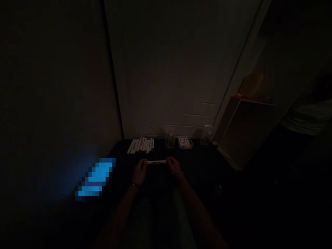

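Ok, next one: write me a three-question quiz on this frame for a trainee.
1. True or false: the left hand and right hand hold opposite ends of one white marker.
2. What sits between the two clear containers?
3. Seen from the camera, where does the group of white markers lie? A) Right of both containers. B) Left of both containers. C) Between them.

Key: 1 true; 2 a patterned white case; 3 B.
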Tool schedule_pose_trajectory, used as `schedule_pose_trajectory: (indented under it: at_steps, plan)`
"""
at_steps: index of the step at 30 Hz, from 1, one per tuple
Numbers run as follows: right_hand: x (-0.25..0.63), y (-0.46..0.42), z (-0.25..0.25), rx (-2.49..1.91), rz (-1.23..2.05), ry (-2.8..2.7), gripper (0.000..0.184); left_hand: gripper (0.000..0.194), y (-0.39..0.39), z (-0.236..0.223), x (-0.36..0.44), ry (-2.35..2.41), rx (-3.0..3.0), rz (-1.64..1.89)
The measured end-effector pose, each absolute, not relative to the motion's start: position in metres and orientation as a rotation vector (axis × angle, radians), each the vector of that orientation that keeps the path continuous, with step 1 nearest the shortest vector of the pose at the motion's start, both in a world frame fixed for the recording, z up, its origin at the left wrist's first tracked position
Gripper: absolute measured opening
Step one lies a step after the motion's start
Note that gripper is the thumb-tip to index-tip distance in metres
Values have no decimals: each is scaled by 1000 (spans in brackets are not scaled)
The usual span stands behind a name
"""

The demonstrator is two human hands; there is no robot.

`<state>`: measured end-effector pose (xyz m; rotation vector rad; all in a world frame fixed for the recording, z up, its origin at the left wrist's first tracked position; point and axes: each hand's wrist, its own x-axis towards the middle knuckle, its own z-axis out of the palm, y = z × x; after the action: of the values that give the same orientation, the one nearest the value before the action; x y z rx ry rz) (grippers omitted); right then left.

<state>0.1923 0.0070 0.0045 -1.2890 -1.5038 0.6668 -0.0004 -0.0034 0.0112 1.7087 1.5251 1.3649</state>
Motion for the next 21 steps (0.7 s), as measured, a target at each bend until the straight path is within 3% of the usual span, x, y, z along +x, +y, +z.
schedule_pose_trajectory:
  at_steps: [10,15,21]
  plan:
    - [177,6,0,-1666,150,-1700,33,34,0,4,-1,1521,1756,1355]
    - [181,9,-1,-1580,221,-1681,29,33,-2,5,2,1488,1815,1322]
    - [186,9,2,-1428,542,-1566,30,31,-1,5,2,1535,1788,1324]
